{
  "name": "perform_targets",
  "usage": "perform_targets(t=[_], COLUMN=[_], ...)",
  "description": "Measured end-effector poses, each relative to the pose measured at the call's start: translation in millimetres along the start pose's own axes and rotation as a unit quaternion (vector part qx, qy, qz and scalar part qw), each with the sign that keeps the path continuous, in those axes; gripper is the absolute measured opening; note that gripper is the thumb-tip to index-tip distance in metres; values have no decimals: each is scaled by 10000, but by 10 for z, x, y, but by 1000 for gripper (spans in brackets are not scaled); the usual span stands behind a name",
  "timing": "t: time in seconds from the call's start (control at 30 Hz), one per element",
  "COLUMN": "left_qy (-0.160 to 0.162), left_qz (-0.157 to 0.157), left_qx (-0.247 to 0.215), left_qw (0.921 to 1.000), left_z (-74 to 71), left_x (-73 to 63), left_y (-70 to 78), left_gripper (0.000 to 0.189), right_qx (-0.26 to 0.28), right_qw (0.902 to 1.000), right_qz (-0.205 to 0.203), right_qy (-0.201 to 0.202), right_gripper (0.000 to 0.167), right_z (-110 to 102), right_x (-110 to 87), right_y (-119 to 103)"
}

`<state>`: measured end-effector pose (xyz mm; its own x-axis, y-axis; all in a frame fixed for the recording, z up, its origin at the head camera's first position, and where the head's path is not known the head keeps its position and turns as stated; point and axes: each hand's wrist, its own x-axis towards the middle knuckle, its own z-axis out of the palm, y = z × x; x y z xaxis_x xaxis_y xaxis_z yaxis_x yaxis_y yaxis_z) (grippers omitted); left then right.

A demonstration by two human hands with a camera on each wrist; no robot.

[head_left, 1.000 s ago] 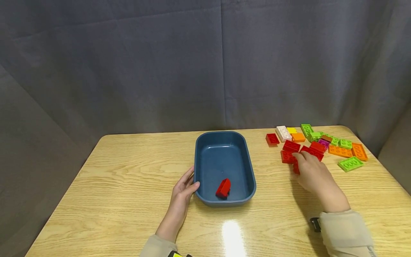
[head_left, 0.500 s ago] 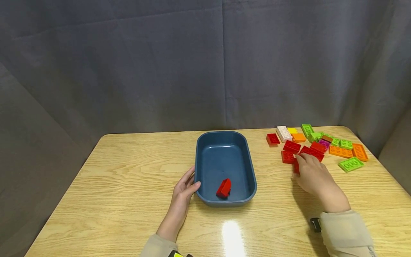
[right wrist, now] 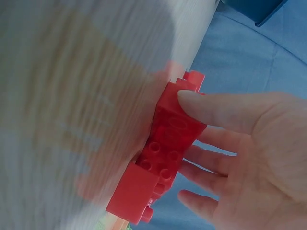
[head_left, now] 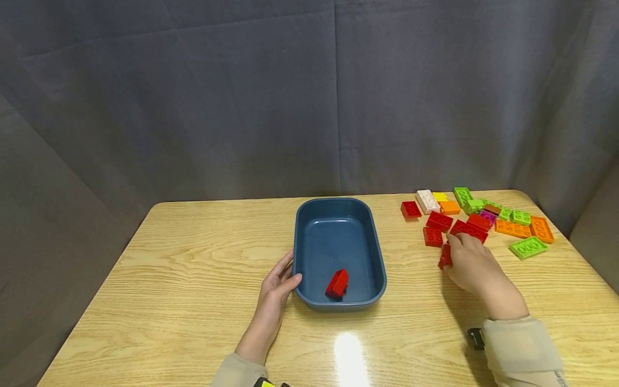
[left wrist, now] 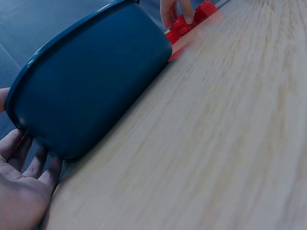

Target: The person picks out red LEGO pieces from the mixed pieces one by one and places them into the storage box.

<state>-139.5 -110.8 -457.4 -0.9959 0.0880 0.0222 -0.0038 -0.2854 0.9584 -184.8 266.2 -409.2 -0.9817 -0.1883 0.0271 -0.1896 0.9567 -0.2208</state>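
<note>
My left hand (head_left: pixel 273 302) holds the near-left corner of a blue plastic bin (head_left: pixel 380 258), thumb at the rim and fingers against the outer wall (left wrist: pixel 96 81). One red toy brick (head_left: pixel 337 284) lies tilted inside the bin, near its front. To the right, my right hand (head_left: pixel 473 266) pinches a red toy brick (head_left: pixel 444 258) low at the table. In the right wrist view, the thumb presses that brick's near face (right wrist: pixel 175 105), with the fingers behind it. More red bricks (head_left: pixel 433 236) lie just beyond the hand.
Several other bricks lie at the table's back right: a white brick (head_left: pixel 427 201), orange bricks (head_left: pixel 512 228), green ones (head_left: pixel 528 247) and a purple one (head_left: pixel 488 217). A grey curtain (head_left: pixel 251 107) hangs behind the wooden table (head_left: pixel 193 258).
The red brick under my right hand has turned and shifted slightly toward me, apart from the neighbouring red brick. My left hand and the bin have stayed in place.
</note>
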Motion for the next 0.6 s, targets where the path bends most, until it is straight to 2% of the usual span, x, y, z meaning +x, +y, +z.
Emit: perform_targets(t=[0.33, 0.6], left_qy=[0, -46], left_qz=[-9, -9], left_qx=[35, 16], left_qw=[10000, 10000], left_z=[2, -7], left_x=[3, 3], left_y=[2, 1], left_gripper=[63, 63], right_qx=[-64, 25], right_qw=[10000, 9998], right_qz=[-35, 85], right_qy=[-29, -156], right_gripper=[66, 71], right_z=[-6, -37], right_x=[5, 7], right_y=[-1, -50])
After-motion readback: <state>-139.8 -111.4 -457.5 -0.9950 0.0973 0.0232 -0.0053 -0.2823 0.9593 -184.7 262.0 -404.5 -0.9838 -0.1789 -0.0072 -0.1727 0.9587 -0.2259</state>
